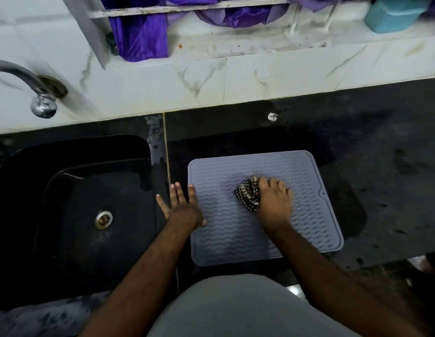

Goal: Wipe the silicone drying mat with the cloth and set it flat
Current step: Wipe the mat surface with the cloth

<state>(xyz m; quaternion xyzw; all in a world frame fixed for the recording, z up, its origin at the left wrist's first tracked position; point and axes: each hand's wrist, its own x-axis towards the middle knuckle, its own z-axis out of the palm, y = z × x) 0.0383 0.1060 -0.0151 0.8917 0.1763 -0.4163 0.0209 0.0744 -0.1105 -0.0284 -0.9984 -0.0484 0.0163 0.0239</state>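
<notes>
A: Item one, silicone drying mat (238,237). Position?

B: Flat on the black countertop (372,147), just right of the sink (73,190), near the front edge. Right hand (274,200) on its middle, fingers curled down over a bunched checked cloth (248,193), pressing it to the mat. The hand is slightly blurred.

A: Left hand (181,205)?

B: Palm down, fingers straight and spread. It straddles the mat's left edge: thumb and one finger on the mat, the other fingers on the counter strip beside the sink. Holds nothing.

A: Surroundings?

B: Black sink with a metal drain (103,219); chrome tap (42,105) on the marbled white wall tiles (211,79) above it. A small pale scrap (272,116) on the counter behind the mat, well apart from it. On the ledge above: purple fabric (141,37) behind a white rail (187,7), and a blue container (394,13) at far right.

A: Mat's appearance?

B: Grey-lavender, rounded corners, raised rim, wavy ridges throughout, a small notch with a hole at the right edge. Both forearms cover parts of its near side.
</notes>
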